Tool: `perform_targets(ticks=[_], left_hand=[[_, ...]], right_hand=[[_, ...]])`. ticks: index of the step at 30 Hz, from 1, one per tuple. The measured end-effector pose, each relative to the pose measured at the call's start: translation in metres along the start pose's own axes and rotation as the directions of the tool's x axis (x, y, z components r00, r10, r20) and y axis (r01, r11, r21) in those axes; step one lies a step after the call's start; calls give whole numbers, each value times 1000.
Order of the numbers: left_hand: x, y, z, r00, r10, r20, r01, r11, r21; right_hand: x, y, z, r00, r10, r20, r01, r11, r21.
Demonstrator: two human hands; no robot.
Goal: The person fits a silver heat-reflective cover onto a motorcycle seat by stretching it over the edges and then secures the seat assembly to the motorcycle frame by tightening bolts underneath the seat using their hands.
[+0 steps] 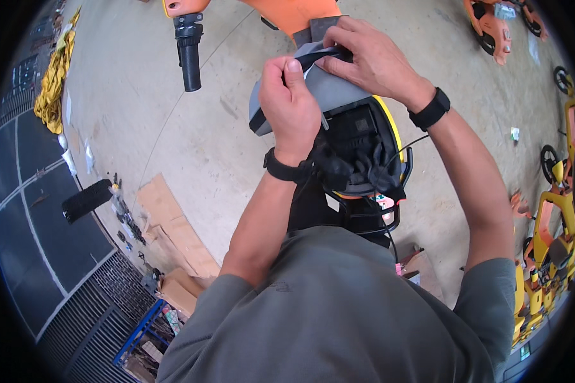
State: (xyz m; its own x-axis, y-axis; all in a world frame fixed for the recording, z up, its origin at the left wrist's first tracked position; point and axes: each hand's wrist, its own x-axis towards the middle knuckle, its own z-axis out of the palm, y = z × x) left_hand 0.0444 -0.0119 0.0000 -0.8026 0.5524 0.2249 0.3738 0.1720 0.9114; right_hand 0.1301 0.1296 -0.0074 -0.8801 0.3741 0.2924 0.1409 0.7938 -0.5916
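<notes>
A grey seat-like cover [338, 86] is raised above an open black compartment [352, 121] with a yellow rim, on an orange scooter [297, 14]. My left hand [289, 105] is closed on a black strip [312, 59] at the cover's top, thumb uppermost. My right hand [374, 64] grips the same strip from the right, its fingers bent over the cover. Dark, crumpled items [345, 165] lie in the compartment. A thin metal piece [324, 121] shows below the cover, partly hidden by my left hand.
A black handlebar grip [188, 57] is at upper left. Yellow sheeting [52, 96], a broom head [86, 199], flattened cardboard [172, 230] and a blue rack [137, 329] line the left. Other orange [492, 32] and yellow scooters [549, 236] stand along the right.
</notes>
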Motion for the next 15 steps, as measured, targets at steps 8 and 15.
perform_targets(ticks=[8,15], left_hand=[[3,-13,-1,992,127,12,-127,991,51],[10,-15,0,950,308,44,-311,932,185]], right_hand=[[20,19,-9,950,-293,104,307,936,-170],[7,24,-15,992,-114,-57,122,981,152]])
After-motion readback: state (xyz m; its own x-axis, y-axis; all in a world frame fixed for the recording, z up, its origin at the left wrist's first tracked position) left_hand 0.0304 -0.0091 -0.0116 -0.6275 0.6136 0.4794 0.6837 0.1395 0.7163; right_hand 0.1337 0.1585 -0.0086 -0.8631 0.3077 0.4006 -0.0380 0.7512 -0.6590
